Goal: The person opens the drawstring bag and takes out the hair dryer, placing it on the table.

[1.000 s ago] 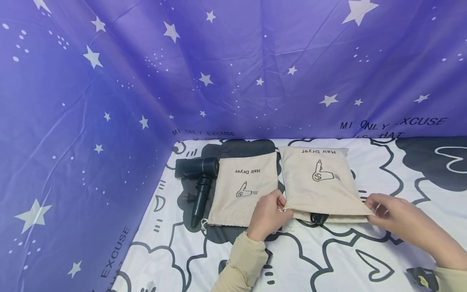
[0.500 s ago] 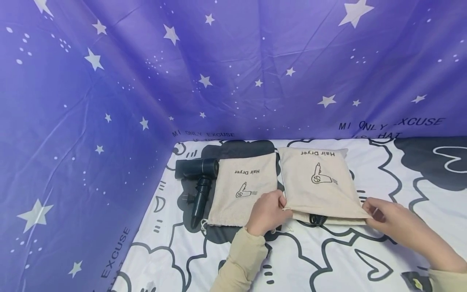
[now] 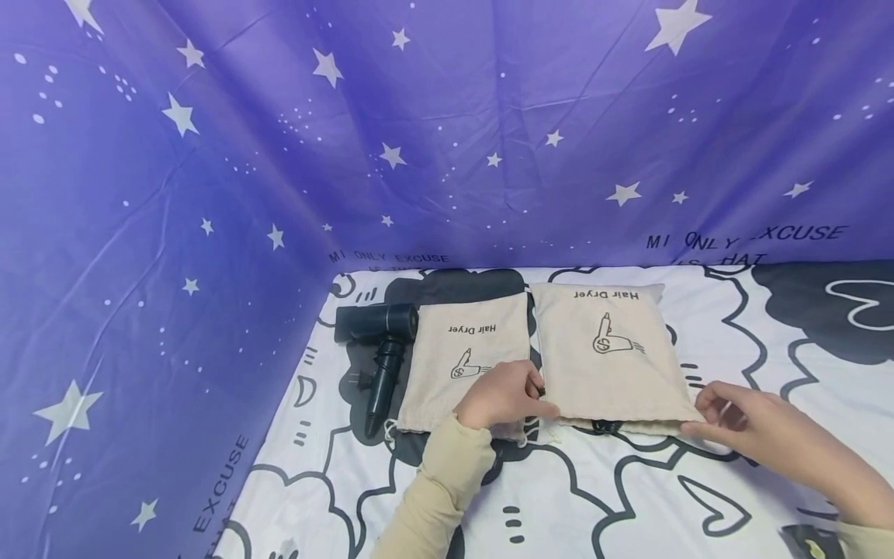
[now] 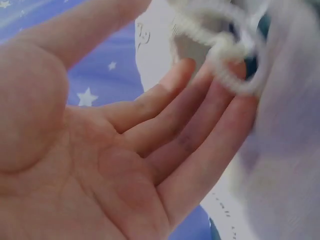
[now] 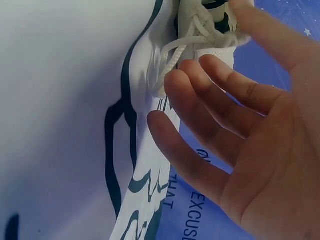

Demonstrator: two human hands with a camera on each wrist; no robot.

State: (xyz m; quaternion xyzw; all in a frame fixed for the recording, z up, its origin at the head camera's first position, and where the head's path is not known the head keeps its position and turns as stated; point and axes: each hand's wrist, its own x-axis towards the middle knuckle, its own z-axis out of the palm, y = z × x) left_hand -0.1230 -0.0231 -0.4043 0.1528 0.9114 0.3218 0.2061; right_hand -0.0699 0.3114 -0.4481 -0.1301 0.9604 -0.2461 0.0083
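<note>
A beige drawstring bag printed "Hair Dryer" lies plump on the cloth, its mouth toward the person. A black coiled cord shows at that mouth. My left hand is at the bag's near left corner; in the left wrist view its fingers extend loosely to the white drawstring loop, thumb apart. At the near right corner is my right hand, thumb at the bag's edge, other fingers loosely bent beside the drawstring. A second, flatter Hair Dryer bag lies to the left, partly under my left hand and forearm.
A dark hair dryer lies left of the flatter bag, its handle toward the person. The patterned white cloth meets a purple star-printed curtain behind and on the left. A small dark object is by the right sleeve.
The plump bag's raised upper edge has come down over its mouth, covering more of the cord. My left hand has shifted slightly left, and the right thumb has moved slightly inward along the edge.
</note>
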